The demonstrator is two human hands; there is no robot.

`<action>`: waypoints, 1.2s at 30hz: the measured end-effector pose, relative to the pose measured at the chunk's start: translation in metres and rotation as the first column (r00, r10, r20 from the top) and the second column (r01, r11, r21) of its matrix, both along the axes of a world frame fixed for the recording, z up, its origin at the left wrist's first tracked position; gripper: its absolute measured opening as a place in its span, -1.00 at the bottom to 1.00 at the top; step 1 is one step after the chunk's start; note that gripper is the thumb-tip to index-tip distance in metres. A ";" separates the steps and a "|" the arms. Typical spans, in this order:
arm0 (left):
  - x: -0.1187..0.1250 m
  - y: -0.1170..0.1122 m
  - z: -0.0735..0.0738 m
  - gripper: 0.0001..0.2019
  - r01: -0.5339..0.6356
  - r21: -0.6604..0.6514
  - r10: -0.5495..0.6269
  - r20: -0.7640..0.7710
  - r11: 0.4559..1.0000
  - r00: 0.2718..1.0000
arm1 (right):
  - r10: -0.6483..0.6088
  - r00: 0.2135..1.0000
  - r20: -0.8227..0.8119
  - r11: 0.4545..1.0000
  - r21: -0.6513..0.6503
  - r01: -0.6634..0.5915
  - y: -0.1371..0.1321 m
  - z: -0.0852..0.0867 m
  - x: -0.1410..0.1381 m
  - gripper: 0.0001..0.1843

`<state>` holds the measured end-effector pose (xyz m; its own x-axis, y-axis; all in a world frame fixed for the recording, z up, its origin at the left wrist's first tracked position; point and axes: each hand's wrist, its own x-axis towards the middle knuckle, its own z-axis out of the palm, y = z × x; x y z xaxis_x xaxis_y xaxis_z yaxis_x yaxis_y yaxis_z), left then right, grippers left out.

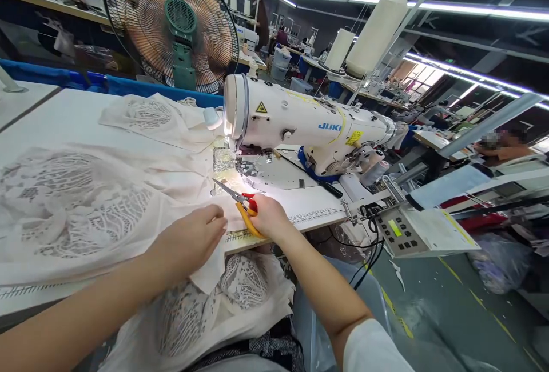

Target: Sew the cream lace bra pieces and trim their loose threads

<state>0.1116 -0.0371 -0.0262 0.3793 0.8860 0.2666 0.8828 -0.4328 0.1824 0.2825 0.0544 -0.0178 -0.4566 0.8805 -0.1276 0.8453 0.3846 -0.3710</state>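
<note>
Near the front edge of the sewing table, my right hand [268, 216] is wrapped round a pair of scissors [247, 220] with yellow-orange handles. Their metal blades point up and left toward the needle area. My left hand [193, 238] lies on pale cream fabric just left of the scissors, fingers curled together with the cloth's edge by them. That fabric [171, 212] has lace panels and spreads over the table's left side. More lace fabric [244, 280] hangs over the edge onto my lap. Behind both hands stands a white sewing machine [291, 115], its lamp lit.
A large fan [180, 18] stands behind the table. Another lace piece [148, 115] lies at the back left. Thread cones [377, 32] rise above the machine. A control panel [401, 232] with hanging cables juts out at right. A black-handled tool [328, 189] rests beside the machine bed.
</note>
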 end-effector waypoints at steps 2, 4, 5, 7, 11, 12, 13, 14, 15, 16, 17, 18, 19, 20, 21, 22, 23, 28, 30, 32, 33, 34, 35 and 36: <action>-0.002 0.024 -0.015 -0.54 0.008 0.042 -0.006 -0.049 0.999 0.999 | -0.009 0.998 0.070 0.999 0.044 0.006 0.009 0.008 0.013 -0.84; -0.008 0.037 -0.032 -0.52 0.054 0.035 -0.051 -0.081 0.998 0.995 | -0.055 0.985 0.162 0.994 0.099 0.039 0.024 0.019 0.032 -0.80; -0.013 0.038 -0.040 -0.50 0.067 0.032 -0.064 -0.084 0.997 0.994 | -0.087 0.975 0.205 0.991 0.122 0.063 0.033 0.024 0.041 -0.79; -0.020 0.032 -0.054 -0.43 0.076 0.034 -0.073 -0.082 0.997 0.994 | -0.142 0.957 0.255 0.983 0.151 0.106 0.055 0.031 0.054 -0.76; -0.024 0.013 -0.055 -0.16 0.048 0.007 -0.047 -0.106 0.999 0.993 | -0.185 0.941 0.285 0.972 0.194 0.132 0.095 0.031 0.045 -0.75; -0.023 0.011 -0.050 -0.13 0.040 -0.018 -0.042 -0.113 0.999 0.993 | -0.178 0.944 0.276 0.971 0.207 0.122 0.102 0.028 0.038 -0.73; -0.022 0.012 -0.044 -0.14 0.036 -0.051 -0.042 -0.118 0.998 0.992 | -0.165 0.951 0.263 0.969 0.221 0.107 0.107 0.025 0.032 -0.71; -0.021 0.015 -0.036 -0.18 0.035 -0.087 -0.045 -0.123 0.996 0.991 | -0.150 0.958 0.246 0.967 0.238 0.091 0.110 0.023 0.026 -0.68; -0.021 0.019 -0.029 -0.24 0.033 -0.123 -0.049 -0.129 0.992 0.990 | -0.136 0.964 0.229 0.964 0.257 0.075 0.111 0.021 0.023 -0.66; -0.022 0.023 -0.023 -0.31 0.031 -0.153 -0.053 -0.139 0.988 0.989 | -0.129 0.968 0.214 0.959 0.276 0.066 0.111 0.020 0.022 -0.65; -0.023 0.027 -0.018 -0.37 0.030 -0.176 -0.057 -0.151 0.984 0.987 | -0.133 0.970 0.204 0.953 0.294 0.069 0.110 0.020 0.025 -0.65; -0.025 0.030 -0.015 -0.43 0.034 -0.187 -0.065 -0.165 0.982 0.984 | -0.151 0.968 0.201 0.947 0.309 0.083 0.109 0.020 0.030 -0.66; -0.027 0.031 -0.014 -0.48 0.035 -0.180 -0.066 -0.174 0.983 0.982 | -0.181 0.962 0.206 0.942 0.319 0.109 0.107 0.020 0.038 -0.67; -0.029 0.031 -0.015 -0.51 0.038 -0.156 -0.066 -0.174 0.987 0.983 | -0.221 0.951 0.217 0.936 0.322 0.144 0.105 0.021 0.047 -0.69; -0.031 0.030 -0.018 -0.53 0.046 -0.127 -0.067 -0.165 0.991 0.984 | -0.262 0.936 0.234 0.930 0.319 0.181 0.102 0.022 0.058 -0.71; -0.032 0.027 -0.022 -0.54 0.051 -0.090 -0.064 -0.147 0.995 0.987 | -0.301 0.919 0.253 0.925 0.311 0.218 0.100 0.022 0.068 -0.74; -0.032 0.024 -0.028 -0.54 0.056 -0.048 -0.061 -0.126 0.997 0.990 | -0.334 0.903 0.272 0.921 0.298 0.251 0.097 0.022 0.077 -0.77; -0.028 0.004 -0.057 -0.50 0.032 0.179 -0.025 -0.038 0.983 0.999 | -0.411 0.859 0.307 0.905 0.252 0.343 0.091 0.013 0.093 -0.74; -0.028 -0.001 -0.063 -0.53 0.020 0.241 -0.016 -0.017 0.970 1.000 | -0.426 0.851 0.307 0.901 0.233 0.367 0.094 0.008 0.090 -0.71; -0.031 -0.003 -0.064 -0.54 0.080 0.217 -0.073 -0.041 0.973 0.996 | -0.441 0.845 0.304 0.896 0.210 0.392 0.101 0.005 0.086 -0.68; -0.033 -0.003 -0.063 -0.52 0.114 0.174 -0.106 -0.055 0.978 0.993 | -0.444 0.845 0.298 0.895 0.199 0.400 0.105 0.003 0.085 -0.70; -0.035 -0.003 -0.063 -0.50 0.132 0.121 -0.126 -0.055 0.984 0.991 | -0.447 0.847 0.289 0.894 0.188 0.407 0.109 0.002 0.085 -0.75; -0.037 -0.002 -0.062 -0.48 0.134 0.073 -0.132 -0.037 0.988 0.991 | -0.448 0.850 0.276 0.893 0.177 0.413 0.113 0.002 0.085 -0.79; -0.038 -0.002 -0.062 -0.46 0.122 0.036 -0.122 -0.006 0.992 0.993 | -0.449 0.855 0.260 0.893 0.167 0.418 0.116 0.001 0.085 -0.82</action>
